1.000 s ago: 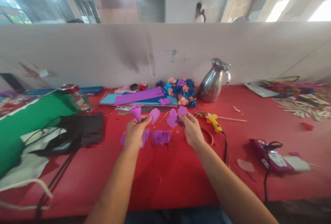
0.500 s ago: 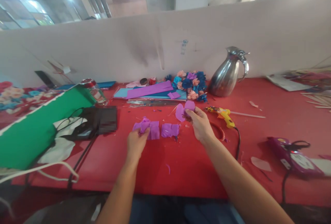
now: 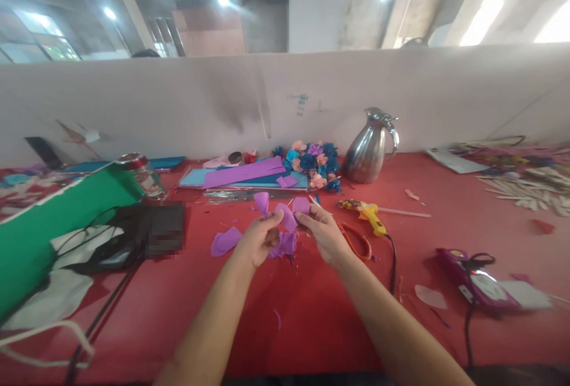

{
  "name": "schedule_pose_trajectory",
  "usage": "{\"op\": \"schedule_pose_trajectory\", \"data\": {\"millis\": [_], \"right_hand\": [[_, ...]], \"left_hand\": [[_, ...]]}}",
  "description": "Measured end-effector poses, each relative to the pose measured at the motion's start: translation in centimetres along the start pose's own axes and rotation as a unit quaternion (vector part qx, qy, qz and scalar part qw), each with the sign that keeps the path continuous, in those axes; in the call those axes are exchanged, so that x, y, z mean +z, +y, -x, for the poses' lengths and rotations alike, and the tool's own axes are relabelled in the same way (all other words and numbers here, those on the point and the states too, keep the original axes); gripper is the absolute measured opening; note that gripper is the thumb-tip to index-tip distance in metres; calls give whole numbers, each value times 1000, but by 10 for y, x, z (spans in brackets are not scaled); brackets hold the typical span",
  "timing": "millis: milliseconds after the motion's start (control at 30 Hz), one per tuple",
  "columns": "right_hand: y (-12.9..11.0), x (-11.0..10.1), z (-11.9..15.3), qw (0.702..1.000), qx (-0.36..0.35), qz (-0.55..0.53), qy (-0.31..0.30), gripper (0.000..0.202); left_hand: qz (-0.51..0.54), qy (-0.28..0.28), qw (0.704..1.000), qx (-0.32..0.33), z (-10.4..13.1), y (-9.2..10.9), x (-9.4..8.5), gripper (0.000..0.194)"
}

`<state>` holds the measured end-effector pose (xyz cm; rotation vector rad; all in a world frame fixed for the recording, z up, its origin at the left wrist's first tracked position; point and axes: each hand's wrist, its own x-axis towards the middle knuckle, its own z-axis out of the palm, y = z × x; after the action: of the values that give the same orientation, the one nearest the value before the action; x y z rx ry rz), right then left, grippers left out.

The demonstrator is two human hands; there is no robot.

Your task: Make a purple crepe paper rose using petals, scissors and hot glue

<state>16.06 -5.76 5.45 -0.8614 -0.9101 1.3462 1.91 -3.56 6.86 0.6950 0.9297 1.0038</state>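
My left hand [image 3: 260, 239] is closed in a pinch on a purple paper petal [image 3: 261, 202], raised above the table. Close beside it, my right hand [image 3: 324, 230] grips more purple paper petals [image 3: 286, 216] between thumb and fingers. The two hands nearly meet, and the petals overlap there, so I cannot tell whether they touch. Under the hands lies a purple paper piece [image 3: 285, 246], partly hidden by my left fingers. Another loose purple piece [image 3: 225, 241] rests just left of my left hand.
Behind are purple paper strips [image 3: 244, 172], a bunch of paper flowers [image 3: 317, 163] and a steel jug [image 3: 367, 148]. To the right lie a yellow glue gun [image 3: 371, 214], orange-handled pliers [image 3: 358, 243] and a purple corded device [image 3: 478, 282]. A green box [image 3: 66, 214] stands left.
My left hand has left the table with a purple petal and come up beside my right hand. The purple pieces on the table have shifted. The head view has tilted upward.
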Motion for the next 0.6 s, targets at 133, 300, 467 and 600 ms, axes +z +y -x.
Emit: {"op": "schedule_pose_trajectory", "data": {"millis": [133, 300, 467, 600], "right_hand": [[5, -4, -4, 999, -3, 15, 28, 24], [10, 0, -3, 999, -2, 28, 21, 24], [2, -11, -8, 993, -28, 106, 35, 20], [-19, -54, -3, 906, -90, 400, 102, 15]], "left_hand": [[-27, -8, 998, 55, -10, -2, -5, 42], [-55, -15, 996, 63, -10, -8, -15, 42], [-96, 31, 992, 80, -12, -15, -18, 41], [-67, 64, 991, 98, -18, -16, -23, 40]]}}
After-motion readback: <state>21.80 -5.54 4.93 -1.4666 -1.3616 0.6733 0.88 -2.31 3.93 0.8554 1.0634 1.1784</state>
